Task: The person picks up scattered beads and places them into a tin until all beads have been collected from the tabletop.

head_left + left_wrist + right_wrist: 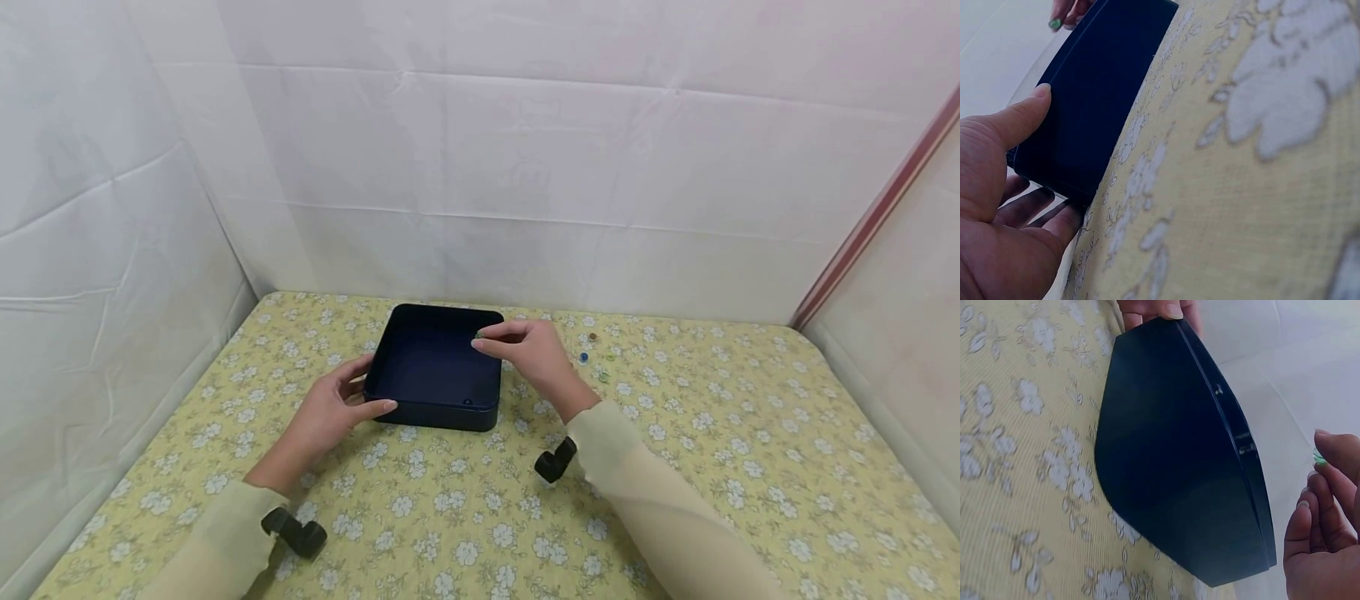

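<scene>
One small, glassy green bead (1319, 456) we are pinching between the thumb and fingers of our right hand (534, 354), holding it over the right side of a navy, open-topped square box (435, 415), apparently high enough to clear the rim. With our left hand (327, 412) we are clasping the box's near left corner, thumb in front, fingers at the side, probably steadying it on the flowered cloth (465, 517); to the right, four more pieces (583, 357) are lying loose.

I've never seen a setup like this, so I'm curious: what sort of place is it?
Probably a small makeshift booth for filming handwork: white sheeting lines the back and sides, a yellow floral cloth covers the work surface, and two black wrist-worn devices show.
</scene>
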Motion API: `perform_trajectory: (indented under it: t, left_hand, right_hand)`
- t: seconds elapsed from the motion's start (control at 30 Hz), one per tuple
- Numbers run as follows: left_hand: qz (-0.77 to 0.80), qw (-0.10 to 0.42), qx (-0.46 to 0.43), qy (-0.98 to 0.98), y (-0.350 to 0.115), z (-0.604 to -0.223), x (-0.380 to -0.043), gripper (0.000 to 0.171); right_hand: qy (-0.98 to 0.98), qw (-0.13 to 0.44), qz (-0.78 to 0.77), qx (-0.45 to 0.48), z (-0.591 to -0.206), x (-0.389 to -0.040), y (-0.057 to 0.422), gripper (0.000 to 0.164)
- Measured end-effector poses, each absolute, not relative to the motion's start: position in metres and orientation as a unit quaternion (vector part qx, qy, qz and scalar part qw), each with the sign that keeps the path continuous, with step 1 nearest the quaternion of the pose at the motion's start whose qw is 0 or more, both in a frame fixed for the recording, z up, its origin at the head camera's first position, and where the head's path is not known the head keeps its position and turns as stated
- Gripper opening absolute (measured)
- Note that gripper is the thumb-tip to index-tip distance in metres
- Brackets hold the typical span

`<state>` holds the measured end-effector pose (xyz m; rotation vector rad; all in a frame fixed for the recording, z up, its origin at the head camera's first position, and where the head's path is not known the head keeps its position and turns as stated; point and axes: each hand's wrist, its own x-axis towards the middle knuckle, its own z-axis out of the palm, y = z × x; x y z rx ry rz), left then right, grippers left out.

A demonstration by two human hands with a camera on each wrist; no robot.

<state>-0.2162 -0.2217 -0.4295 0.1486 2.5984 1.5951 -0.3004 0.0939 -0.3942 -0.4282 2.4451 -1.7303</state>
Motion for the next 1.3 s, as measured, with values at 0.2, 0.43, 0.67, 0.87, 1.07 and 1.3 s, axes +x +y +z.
perform_trajectory:
  t: [0.2,0.43,0.67,0.87,1.07,1.3]
  left_hand:
    - [0.523,0.044,0.050,0.850,-0.222,-0.430,-0.216,0.095]
    - [0.518,0.041,0.052,0.853,-0.222,-0.430,-0.216,0.095]
    - [0.518,0.041,0.054,0.853,-0.221,-0.430,-0.216,0.095]
    - [0.520,0.042,0.054,0.852,-0.221,-0.430,-0.217,0.094]
    - [0.518,0.042,0.054,0.853,-0.221,-0.430,-0.218,0.094]
    - [0.518,0.044,0.052,0.853,-0.222,-0.430,-0.217,0.094]
  right_hand:
    - [0.797,0.065,-0.583,-0.146,-0.393,-0.302,0.083,0.027]
    - [0.790,0.073,-0.590,-0.148,-0.391,-0.304,0.071,0.026]
    - [0.797,0.072,-0.582,-0.146,-0.389,-0.305,0.059,0.023]
    - [0.806,0.071,-0.570,-0.144,-0.386,-0.305,0.049,0.024]
    - [0.796,0.079,-0.581,-0.149,-0.384,-0.307,0.041,0.022]
    - [0.798,0.080,-0.579,-0.148,-0.384,-0.309,0.032,0.022]
